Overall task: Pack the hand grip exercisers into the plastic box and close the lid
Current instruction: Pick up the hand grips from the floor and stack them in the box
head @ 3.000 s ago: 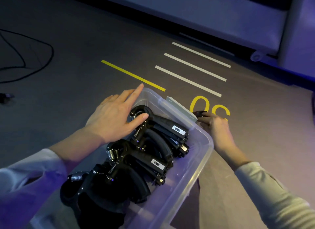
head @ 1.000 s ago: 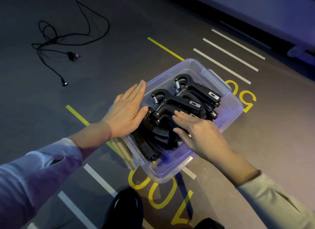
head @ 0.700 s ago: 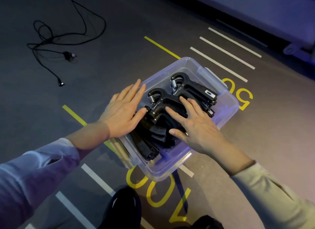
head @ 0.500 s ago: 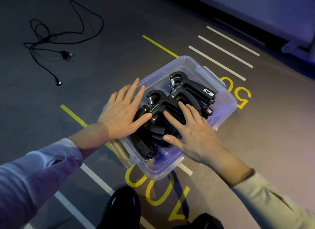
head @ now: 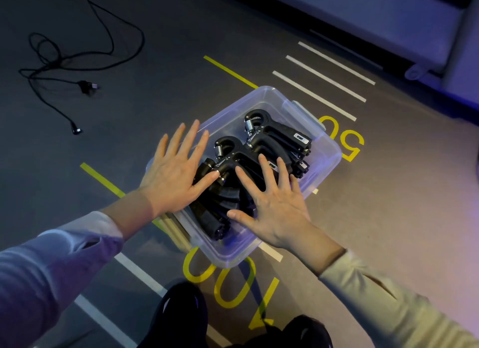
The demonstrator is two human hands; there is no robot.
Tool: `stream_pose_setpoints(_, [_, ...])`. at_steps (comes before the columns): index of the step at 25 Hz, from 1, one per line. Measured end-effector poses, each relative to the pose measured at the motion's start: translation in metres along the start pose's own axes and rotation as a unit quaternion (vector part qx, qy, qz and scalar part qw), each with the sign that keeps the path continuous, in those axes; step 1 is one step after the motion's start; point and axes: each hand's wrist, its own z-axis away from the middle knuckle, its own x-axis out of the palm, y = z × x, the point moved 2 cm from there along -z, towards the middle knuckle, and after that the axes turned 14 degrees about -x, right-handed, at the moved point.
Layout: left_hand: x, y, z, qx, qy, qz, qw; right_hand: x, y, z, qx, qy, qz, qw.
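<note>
A grey carpeted floor [head: 155, 114] fills most of the view, marked with yellow and white tape lines and with the yellow numerals 50 [head: 346, 140] and 100 [head: 233, 288]. Along the top right, the lower edge of a pale piece of furniture [head: 375, 18] is seen. A clear plastic box [head: 327, 166] is set on the floor between the two numerals, with no lid on it. A pale latch [head: 308, 114] is seen on its far wall. Several black hand grip exercisers [head: 269, 140] with metal coil springs are packed inside the box, lying close together.

The left hand [head: 173, 176] is laid flat with its fingers straight and spread; its palm is placed over the left rim of the box and its thumb rests against one exerciser. Nothing is gripped by it. The right hand [head: 274, 205] is likewise spread flat, with its fingers resting on top of the exercisers and its thumb held out over the near end of the box; nothing is gripped.

A tangled black cable [head: 59, 65] with a plug is seen lying on the floor at upper left, well apart from the box. Two dark shoes [head: 181, 316] are seen at the bottom edge.
</note>
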Motion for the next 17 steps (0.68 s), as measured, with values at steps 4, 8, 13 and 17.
stream_pose_setpoints(4, [-0.004, 0.003, 0.001, -0.014, -0.026, -0.018, 0.999, -0.002, -0.002, 0.003, 0.005, 0.058, -0.004, 0.998])
stream_pose_setpoints(8, [-0.014, 0.014, 0.012, -0.022, -0.074, -0.004, 0.997, -0.007, -0.005, 0.009, 0.010, 0.115, 0.007, 0.993])
stream_pose_setpoints(13, [-0.032, 0.032, 0.047, 0.022, -0.089, 0.024, 0.996, -0.007, -0.008, 0.018, 0.046, 0.123, -0.042, 0.990])
stream_pose_setpoints(17, [-0.067, 0.044, 0.052, 0.094, 0.000, -0.022, 0.995, -0.014, -0.005, 0.038, 0.067, 0.147, -0.111, 0.981])
